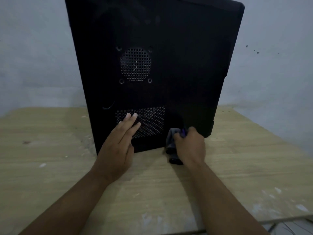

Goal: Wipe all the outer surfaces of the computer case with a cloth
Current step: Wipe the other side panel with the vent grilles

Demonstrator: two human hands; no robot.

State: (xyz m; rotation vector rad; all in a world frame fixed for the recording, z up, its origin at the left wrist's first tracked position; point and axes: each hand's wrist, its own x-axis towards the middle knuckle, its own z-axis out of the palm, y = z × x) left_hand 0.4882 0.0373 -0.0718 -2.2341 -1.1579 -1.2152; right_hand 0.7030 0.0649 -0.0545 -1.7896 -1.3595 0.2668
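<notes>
Left hand (118, 143), fingers straight, braces the case (169, 56); right hand (191, 145) grips the cloth (170, 139). A hard push could topple the case

Wooden table (50, 167), grey wall (33, 56)

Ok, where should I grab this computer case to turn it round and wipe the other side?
Probably grip the computer case by its two upright edges, left hand from the left, right hand from the right. It stands tall on the table, and the broad panel facing you is flat, with only vent holes, nothing to hold.
</notes>
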